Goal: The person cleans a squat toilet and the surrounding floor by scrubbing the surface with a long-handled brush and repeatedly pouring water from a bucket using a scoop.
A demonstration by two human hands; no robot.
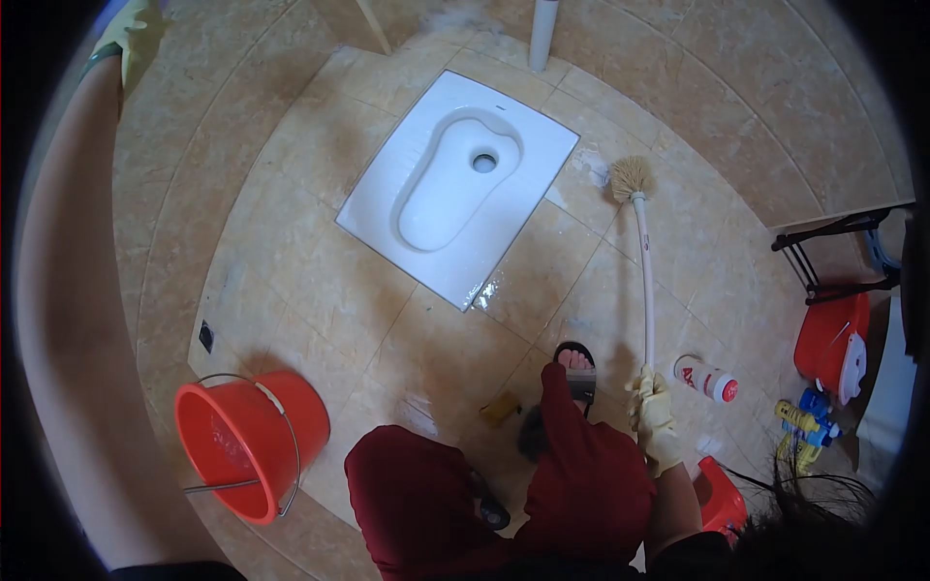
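My right hand (654, 421), in a pale yellow glove, is closed around the white handle of a long toilet brush (646, 281). Its round, beige bristle head is on the tiles to the right of the white squat toilet (373, 203). A white bottle with a red cap (707, 379) lies on its side just right of this hand. My left hand (142, 44), also gloved, is raised far out at the top left near the tiled wall. The frame edge cuts it off, and its fingers are not clear.
A red bucket (305, 412) with a wire handle leans at the lower left. Yellow and blue bottles (814, 421), a red basin (828, 339) and a folding stool (838, 254) stand at the right. A yellow sponge (500, 410) lies near my feet. Wet patches shine on the tiles.
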